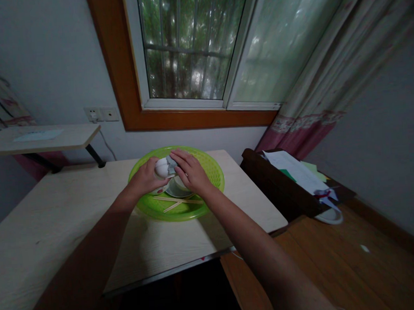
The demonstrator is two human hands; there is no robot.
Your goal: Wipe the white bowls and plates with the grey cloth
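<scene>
My left hand (146, 178) is closed around a small white bowl (161, 168), held up over a round green plastic basket (213, 173). Fingers of my right hand (191, 171) press a pale grey cloth (171, 165) against the bowl's right side. Below my hands, a larger pale bowl (177, 188) sits in the basket, partly hidden by my right hand. Beside it shows part of a white dish with red marks (159, 190). Light wooden chopsticks (171, 200) lie crossed at the near side of the basket.
The basket rests on a pale wooden table (81, 219). A raised shelf (41, 137) stands at the back left, near wall sockets (101, 114). To the right, a dark brown box or seat (279, 188) carries papers (295, 173). The window (193, 48) is behind the table.
</scene>
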